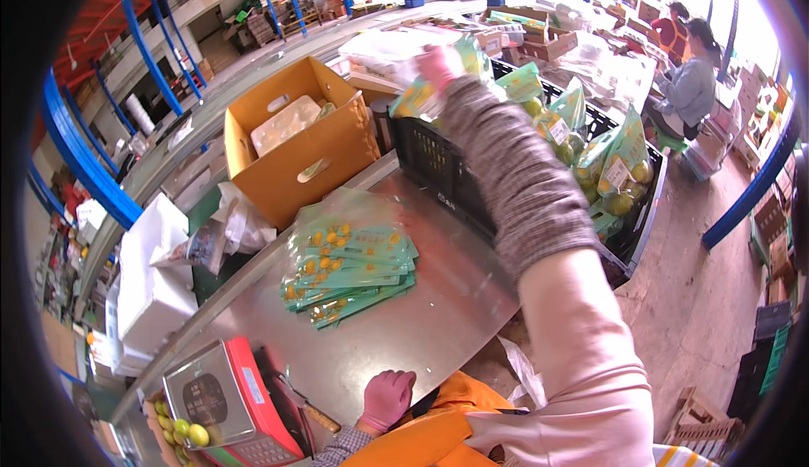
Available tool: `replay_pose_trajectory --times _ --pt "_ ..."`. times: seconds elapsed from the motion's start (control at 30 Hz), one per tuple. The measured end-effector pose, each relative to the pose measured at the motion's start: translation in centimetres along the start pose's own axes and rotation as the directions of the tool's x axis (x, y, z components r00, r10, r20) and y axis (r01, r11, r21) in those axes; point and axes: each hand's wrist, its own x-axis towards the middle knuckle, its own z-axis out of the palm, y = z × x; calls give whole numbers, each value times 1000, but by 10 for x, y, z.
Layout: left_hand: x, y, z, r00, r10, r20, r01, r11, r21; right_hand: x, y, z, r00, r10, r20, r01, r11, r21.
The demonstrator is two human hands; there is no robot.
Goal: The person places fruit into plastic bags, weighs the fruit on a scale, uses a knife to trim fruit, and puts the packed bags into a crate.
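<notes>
My right hand (439,66), in a pink glove and blurred, is at the far end of a black plastic crate (442,179). Its fingers are closed at the top of a printed plastic bag (414,97); the exact grip is hard to see. More bags of green citrus fruit (622,179) stand in the crate, partly hidden by my sleeve. Curled at the near edge of the metal table (373,356) is my left hand (389,397), also pink-gloved, with nothing visible in it. A fanned stack of flat printed bags (354,265) lies between my hands.
A cardboard box (303,164) holding a pale package stands beyond the bag stack. At left are a red weighing scale (253,397), a wooden-handled tool (322,418), loose citrus fruit (198,435) and a white foam box (152,277). Two people sit at the far right.
</notes>
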Motion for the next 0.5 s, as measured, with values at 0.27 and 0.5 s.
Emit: replay_pose_trajectory --times 0.27,0.5 --pt "-7 -3 -3 999 -34 -24 35 999 32 -308 -9 134 563 -372 738 340 918 203" --pt "-1 0 -1 999 -29 -21 28 999 -26 -344 47 146 709 -132 692 246 967 -68"
